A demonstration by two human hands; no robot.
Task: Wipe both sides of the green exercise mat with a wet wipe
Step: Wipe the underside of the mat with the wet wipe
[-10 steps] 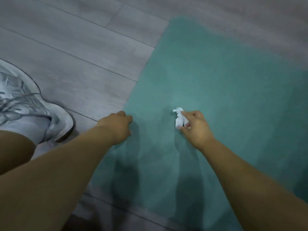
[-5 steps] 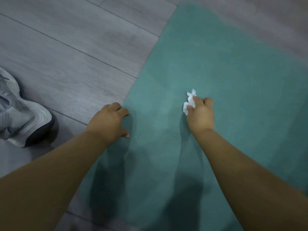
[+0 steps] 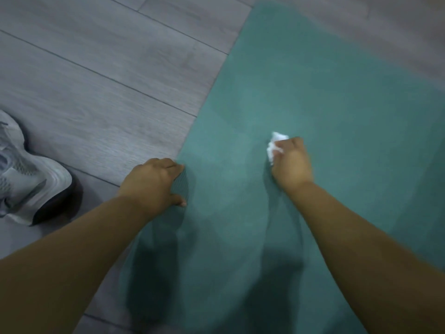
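The green exercise mat (image 3: 325, 97) lies flat on the floor and fills the right half of the view. My right hand (image 3: 292, 162) grips a crumpled white wet wipe (image 3: 274, 144) and presses it onto the mat's surface near the middle. My left hand (image 3: 150, 183) rests at the mat's left edge with its fingers curled over that edge and the thumb lying on the mat. Both forearms reach in from the bottom and cast dark shadows on the mat.
Grey wood-look floor planks (image 3: 96, 80) lie to the left and behind the mat. A grey sports shoe (image 3: 26, 179) sits on the floor at the far left, close to my left arm.
My right hand has slid the wipe away from me and slightly right across the mat. The left hand stays at the mat's edge. The view has shifted, so the shoe sits further left.
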